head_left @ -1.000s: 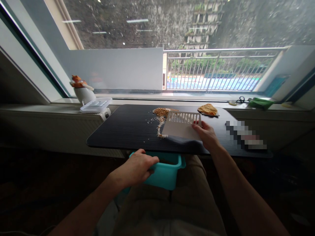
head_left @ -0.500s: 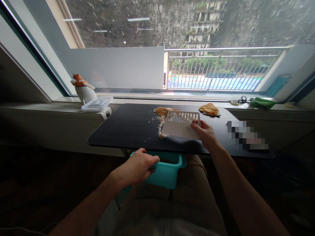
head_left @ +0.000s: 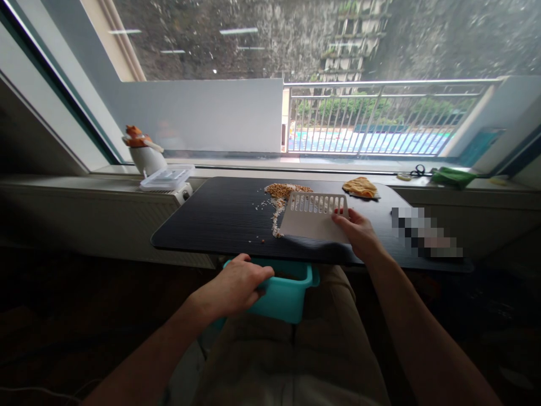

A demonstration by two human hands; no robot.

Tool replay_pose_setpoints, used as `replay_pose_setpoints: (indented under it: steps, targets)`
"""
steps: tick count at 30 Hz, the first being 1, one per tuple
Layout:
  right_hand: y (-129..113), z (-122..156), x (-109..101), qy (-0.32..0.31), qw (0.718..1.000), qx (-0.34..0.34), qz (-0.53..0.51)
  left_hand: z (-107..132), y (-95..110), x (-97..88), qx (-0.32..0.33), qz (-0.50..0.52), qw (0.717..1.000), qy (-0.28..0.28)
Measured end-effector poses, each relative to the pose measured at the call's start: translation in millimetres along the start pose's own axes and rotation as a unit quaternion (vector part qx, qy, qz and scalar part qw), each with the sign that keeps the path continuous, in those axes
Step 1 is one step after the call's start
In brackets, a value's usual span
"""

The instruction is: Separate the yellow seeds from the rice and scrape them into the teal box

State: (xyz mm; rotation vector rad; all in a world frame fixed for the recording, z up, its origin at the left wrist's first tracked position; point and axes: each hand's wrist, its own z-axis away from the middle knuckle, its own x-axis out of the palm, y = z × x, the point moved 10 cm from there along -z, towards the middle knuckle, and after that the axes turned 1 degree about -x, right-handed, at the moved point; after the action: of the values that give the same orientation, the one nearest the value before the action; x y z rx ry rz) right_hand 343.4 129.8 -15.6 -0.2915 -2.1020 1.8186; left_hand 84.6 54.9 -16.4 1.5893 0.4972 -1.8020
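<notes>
My right hand (head_left: 358, 231) grips the right edge of a pale flat scraper (head_left: 313, 225) with a row of slots along its far side. The scraper is tilted over the black tabletop (head_left: 211, 214). Beyond and left of it lies a heap of tan grains or beans (head_left: 279, 190), with a trail of white grains (head_left: 276, 220) running toward me. Below the table's front edge, my left hand (head_left: 239, 285) is closed over the rim of a turquoise bin (head_left: 281, 301). The bin sits between my legs, partly under the table, and its contents are mostly hidden.
A folded yellow-orange cloth (head_left: 360, 188) lies at the table's back right, and a blurred-out item (head_left: 422, 231) at its right end. On the sill are a clear plastic box (head_left: 167, 177), a white pot-like figure (head_left: 146, 160), black scissors (head_left: 418, 171) and a green cloth-like item (head_left: 453, 177).
The scraper in my right hand has shifted slightly right and toward me. A small brown bit now shows near the table's front edge. My left hand stays on the bin.
</notes>
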Motion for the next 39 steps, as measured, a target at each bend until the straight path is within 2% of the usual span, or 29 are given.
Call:
replay_pose_setpoints:
  steps: [9, 15, 17, 20, 26, 31, 34, 39]
  targets:
    - [1, 4, 7, -0.008, 1.0, 0.001, 0.007, 10, -8, -2.0, -0.004, 0.003, 1.0, -0.003]
    - [5, 27, 23, -0.05, 0.998, 0.026, 0.011, 30, -23, -4.8, -0.021, 0.009, 1.0, -0.005]
    - [6, 35, 31, -0.056, 0.998, 0.03, -0.002, 37, -28, -5.1, -0.028, 0.011, 1.0, -0.006]
    - [3, 41, 46, -0.052, 0.998, -0.001, -0.026, 45, -35, -4.5, -0.039, 0.013, 0.999, -0.007]
    - [8, 46, 94, -0.094, 0.994, -0.047, -0.029, 56, -49, -4.7, -0.056, 0.011, 0.998, -0.005]
    - [15, 49, 118, -0.124, 0.991, -0.038, -0.028, 60, -57, -7.3, -0.068, 0.003, 0.998, -0.01]
    - [17, 53, 114, -0.133, 0.99, -0.028, -0.03, 60, -59, -7.1, -0.072, 0.003, 0.997, -0.016]
    - [18, 60, 70, -0.054, 0.997, -0.008, -0.058, 55, -57, -6.6, -0.069, 0.002, 0.998, -0.013]
